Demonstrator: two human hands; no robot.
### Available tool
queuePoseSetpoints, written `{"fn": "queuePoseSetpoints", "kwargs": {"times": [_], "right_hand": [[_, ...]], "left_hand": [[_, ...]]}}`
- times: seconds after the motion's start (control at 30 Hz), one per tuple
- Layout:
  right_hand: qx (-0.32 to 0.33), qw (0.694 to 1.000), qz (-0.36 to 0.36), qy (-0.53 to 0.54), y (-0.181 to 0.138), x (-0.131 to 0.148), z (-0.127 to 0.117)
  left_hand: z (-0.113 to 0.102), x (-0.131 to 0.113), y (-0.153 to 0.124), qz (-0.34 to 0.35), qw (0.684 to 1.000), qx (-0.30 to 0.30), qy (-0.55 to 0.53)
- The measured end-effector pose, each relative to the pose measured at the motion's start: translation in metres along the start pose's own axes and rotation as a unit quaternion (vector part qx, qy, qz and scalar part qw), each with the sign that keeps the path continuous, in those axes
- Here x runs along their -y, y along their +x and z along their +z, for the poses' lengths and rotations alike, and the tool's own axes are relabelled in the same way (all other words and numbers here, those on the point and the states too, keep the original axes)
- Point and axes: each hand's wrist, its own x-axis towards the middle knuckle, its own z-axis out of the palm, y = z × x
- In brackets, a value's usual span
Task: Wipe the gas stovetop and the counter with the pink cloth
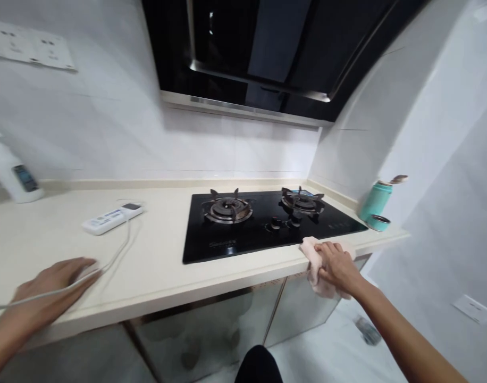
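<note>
My right hand [336, 262] presses a pale pink cloth [312, 250] against the front edge of the cream countertop [167, 276], just in front of the black gas hob [263, 226]. The fingers are closed over the cloth, which hangs down over the counter's edge. My left hand [54, 290] rests flat on the countertop at the left, fingers stretched out. A white cable [119, 250] runs under or beside its fingertips.
A white remote control [111, 218] lies on the counter left of the hob. A white spray bottle [12, 178] stands at the far left. A teal flask [375, 202] and its cap [378, 222] sit by the right wall. A black extractor hood [267, 53] hangs above.
</note>
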Motion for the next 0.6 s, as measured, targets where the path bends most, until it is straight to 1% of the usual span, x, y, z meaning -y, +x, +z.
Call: {"fn": "queuePoseSetpoints", "kwargs": {"times": [0.1,0.13,0.2,0.3,0.37,0.4,0.47,0.53,0.6], "right_hand": [[0.005,0.993,-0.112,0.027,0.002,0.086,-0.012],[0.011,0.99,-0.137,0.04,0.003,0.119,-0.017],[0.025,0.985,-0.161,0.061,0.005,0.186,-0.025],[0.016,0.965,-0.234,0.116,0.01,0.277,-0.033],[0.002,0.949,-0.279,0.143,0.014,0.325,-0.038],[0.0,0.943,-0.297,0.153,0.016,0.343,-0.041],[0.011,0.934,-0.314,0.171,0.021,0.368,-0.047],[0.044,0.931,-0.303,0.2,0.026,0.38,-0.052],[0.079,0.927,-0.269,0.249,0.031,0.382,-0.056]], "left_hand": [[-0.008,-0.013,-0.012,-0.022,0.999,0.038,-0.021],[-0.011,-0.019,-0.016,-0.027,0.998,0.042,-0.031],[-0.017,-0.029,-0.023,-0.031,0.997,0.049,-0.052],[-0.025,-0.039,-0.028,-0.031,0.995,0.04,-0.081],[-0.029,-0.042,-0.028,-0.033,0.994,0.023,-0.099],[-0.03,-0.043,-0.028,-0.033,0.994,0.013,-0.106],[-0.029,-0.046,-0.032,-0.029,0.993,-0.007,-0.115],[-0.024,-0.053,-0.044,-0.021,0.991,-0.035,-0.125],[-0.016,-0.068,-0.066,0.015,0.984,-0.094,-0.151]]}}
